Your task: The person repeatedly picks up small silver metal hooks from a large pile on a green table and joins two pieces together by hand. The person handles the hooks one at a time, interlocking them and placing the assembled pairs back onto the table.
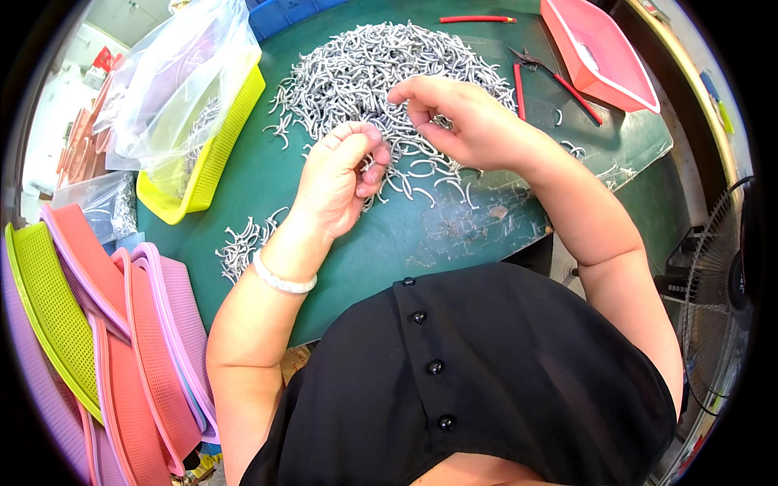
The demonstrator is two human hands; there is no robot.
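Observation:
A large heap of small curved grey pieces [381, 61], like short bent metal rods, lies on the green table in front of me. My left hand [336, 174] is at the near edge of the heap, its fingers curled in and the thumb pressed against them. Whatever it may hold is hidden. Over the heap, to the right, is my right hand [466, 121], loosely curved, with the index finger stretched out and a gap between thumb and fingers; nothing shows in it. A smaller pile of grey pieces [243, 247] lies beside my left forearm.
A yellow-green basket [212, 174] with clear plastic bags stands at the left. Stacked pink, purple and green baskets [154, 356] fill the lower left. Red-handled pliers [567, 89], a red pen-like stick [478, 19] and a pink basket [608, 77] lie at the far right. A fan [717, 283] stands right.

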